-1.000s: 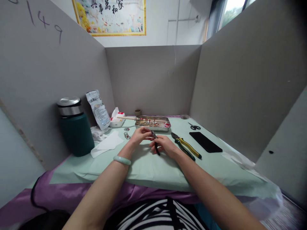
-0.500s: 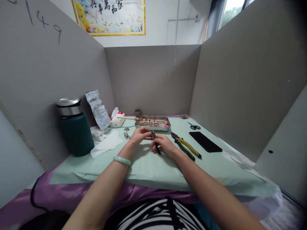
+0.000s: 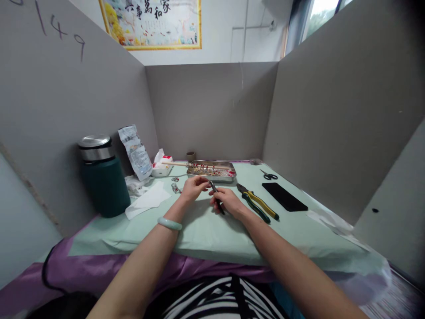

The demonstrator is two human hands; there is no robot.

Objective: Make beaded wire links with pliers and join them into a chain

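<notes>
My right hand (image 3: 230, 201) is wrapped round the dark handles of small black pliers (image 3: 216, 199), whose tip points up and left towards my left hand. My left hand (image 3: 194, 187) has its fingers pinched together at the pliers' tip, holding something too small to make out. Both hands hover just above the pale green table cover (image 3: 206, 230), in front of a shallow metal tray (image 3: 212, 171) of small beads and parts. A jade-coloured bangle (image 3: 169, 223) sits on my left wrist.
Yellow-and-green pliers (image 3: 258, 203), a black phone (image 3: 284, 196) and small scissors (image 3: 269, 176) lie to the right. A dark green flask (image 3: 102, 175), a plastic packet (image 3: 136, 152), white paper (image 3: 148, 200) and small metal rings (image 3: 175, 187) are on the left. Grey partition walls enclose the desk.
Both hands have shifted slightly; the small pliers have drifted a little to the right and down. Nothing else on the table has moved.
</notes>
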